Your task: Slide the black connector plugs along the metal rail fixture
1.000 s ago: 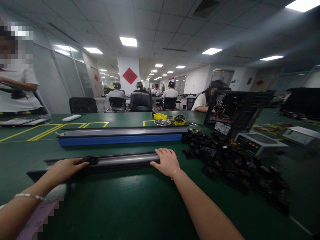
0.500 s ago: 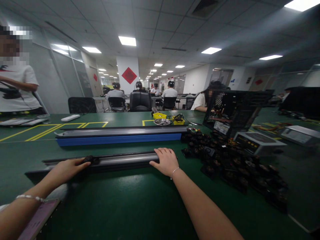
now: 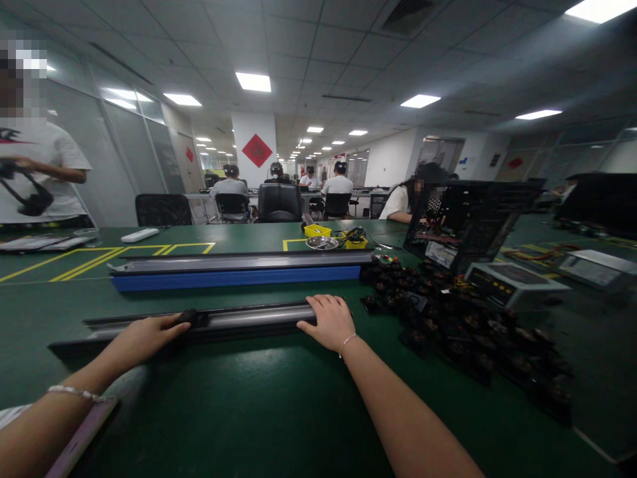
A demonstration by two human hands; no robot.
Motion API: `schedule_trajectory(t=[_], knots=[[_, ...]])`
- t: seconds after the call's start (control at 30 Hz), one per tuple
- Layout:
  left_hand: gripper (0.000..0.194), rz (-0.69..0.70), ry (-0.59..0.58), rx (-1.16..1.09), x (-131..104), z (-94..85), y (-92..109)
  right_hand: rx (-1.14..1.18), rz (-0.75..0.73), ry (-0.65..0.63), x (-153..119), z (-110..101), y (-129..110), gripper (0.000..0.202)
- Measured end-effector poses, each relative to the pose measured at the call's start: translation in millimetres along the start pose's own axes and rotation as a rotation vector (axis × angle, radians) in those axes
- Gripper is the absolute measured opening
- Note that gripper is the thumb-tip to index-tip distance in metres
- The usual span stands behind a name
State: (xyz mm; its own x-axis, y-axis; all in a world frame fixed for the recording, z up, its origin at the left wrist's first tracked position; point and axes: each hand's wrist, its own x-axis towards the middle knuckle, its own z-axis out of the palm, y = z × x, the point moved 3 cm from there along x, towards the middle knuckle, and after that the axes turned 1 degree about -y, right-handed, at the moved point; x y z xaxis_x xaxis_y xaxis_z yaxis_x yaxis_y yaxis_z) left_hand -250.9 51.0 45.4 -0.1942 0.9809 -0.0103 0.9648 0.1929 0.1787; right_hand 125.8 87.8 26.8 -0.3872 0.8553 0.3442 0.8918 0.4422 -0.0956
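Observation:
A long grey channel with black edges (image 3: 253,318) lies across the green table in front of me. My left hand (image 3: 154,335) is closed, thumb and fingers pinching a small black part (image 3: 199,319) that sits in the channel; its kind is not clear. Over the channel's right end, my right hand (image 3: 331,322) has its fingers curled on the far edge and its thumb on the near side, gripping it. Behind it lies a second long channel (image 3: 239,263) with a blue front side.
Small black parts lie in a heap (image 3: 448,318) on the right, beside an open computer case (image 3: 472,219) and a grey power supply (image 3: 515,285). Yellow trays (image 3: 317,231) and a metal dish (image 3: 322,243) stand farther back. A standing person (image 3: 44,172) holds something black at the left.
My left hand has slid slightly right along the channel with the small black part. My right hand has stayed in place. The person at left has shifted, and the black item hangs lower.

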Motion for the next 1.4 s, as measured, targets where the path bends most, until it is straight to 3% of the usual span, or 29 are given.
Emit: schedule_trajectory(t=[0.13,0.67,0.93,1.07,1.4], knots=[[0.068,-0.002,-0.098,0.033,-1.5,1.3,2.7,-0.008,-0.009,-0.004,0.2,0.5,-0.2,0.064],[0.062,0.084,-0.063,-0.050,-2.7,12.4,26.7,-0.010,0.001,-0.002,0.2,0.7,-0.1,0.063],[0.057,-0.061,-0.075,-0.002,-11.6,8.8,59.2,-0.013,0.001,-0.011,0.3,0.4,-0.6,0.063],[0.056,-0.063,-0.038,-0.024,-15.2,13.9,75.0,0.000,-0.005,0.009,0.3,0.5,-0.4,0.062],[0.052,-0.105,0.150,-0.109,-26.9,32.4,86.1,-0.003,-0.013,-0.005,1.0,0.2,-0.6,0.063]])
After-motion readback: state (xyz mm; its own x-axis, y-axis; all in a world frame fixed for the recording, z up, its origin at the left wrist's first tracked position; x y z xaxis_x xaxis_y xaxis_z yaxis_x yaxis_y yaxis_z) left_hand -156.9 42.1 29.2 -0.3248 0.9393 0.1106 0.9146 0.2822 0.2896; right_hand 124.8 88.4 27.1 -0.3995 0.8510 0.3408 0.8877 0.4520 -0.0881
